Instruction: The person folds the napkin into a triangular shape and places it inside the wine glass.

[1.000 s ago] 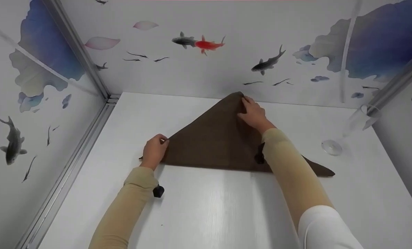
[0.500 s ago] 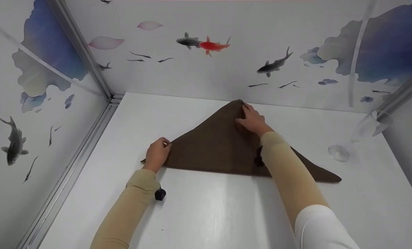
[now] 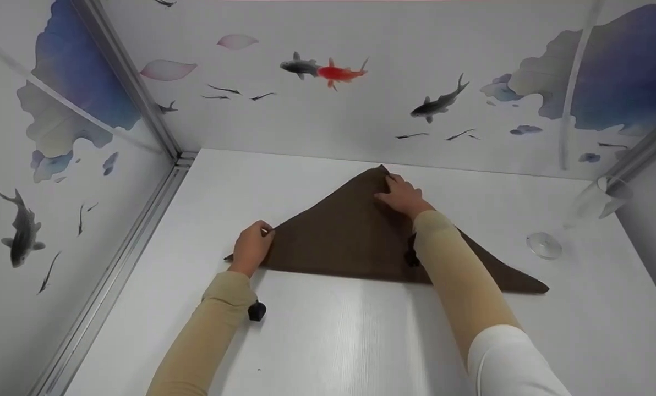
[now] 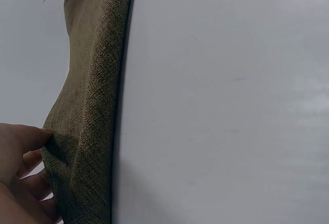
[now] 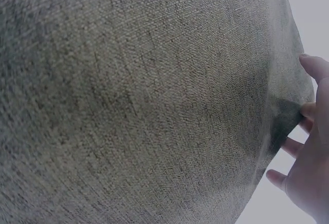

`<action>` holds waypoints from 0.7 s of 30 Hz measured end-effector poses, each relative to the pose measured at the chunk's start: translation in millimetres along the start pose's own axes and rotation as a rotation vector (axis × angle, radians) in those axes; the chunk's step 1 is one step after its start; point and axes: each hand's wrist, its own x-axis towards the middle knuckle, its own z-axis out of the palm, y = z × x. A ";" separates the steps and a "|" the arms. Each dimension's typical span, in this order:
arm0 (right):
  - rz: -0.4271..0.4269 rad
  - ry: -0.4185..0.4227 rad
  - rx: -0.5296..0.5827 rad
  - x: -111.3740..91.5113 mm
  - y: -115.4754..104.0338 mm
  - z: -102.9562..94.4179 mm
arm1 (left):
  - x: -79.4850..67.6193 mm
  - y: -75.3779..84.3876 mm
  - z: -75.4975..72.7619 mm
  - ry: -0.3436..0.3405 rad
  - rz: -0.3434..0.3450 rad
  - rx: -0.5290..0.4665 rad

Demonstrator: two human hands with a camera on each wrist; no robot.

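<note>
A brown woven cloth, folded into a triangle, lies on the white table with its peak toward the back wall. Near its left corner my left hand pinches the sloping edge between thumb and fingers; in the left wrist view the thumb lies over the fabric and the other fingers curl behind it. My right hand grips the cloth's edge just below the peak. The right wrist view shows the weave up close, with the fingers at its margin. My right forearm covers part of the cloth's right side.
A clear cup stands at the back right of the table, with a clear round disc in front of it. White walls painted with fish enclose the back and sides. Black wrist cameras sit at both wrists.
The cloth's peak has come down and toward me along with my right hand. The right corner has slid outward in view. My left hand keeps its pinch, almost still.
</note>
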 end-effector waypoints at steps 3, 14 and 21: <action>0.009 0.000 -0.021 -1.5 -0.2 -0.3 | 0.1 -0.2 0.9 -0.005 -0.009 -0.002; 0.050 0.031 -0.041 -5.8 0.7 -3.2 | 0.2 1.5 2.6 -0.023 0.000 -0.008; 0.058 -0.007 -0.032 -11.8 3.2 -7.8 | 0.2 -2.8 1.3 -0.024 0.022 -0.009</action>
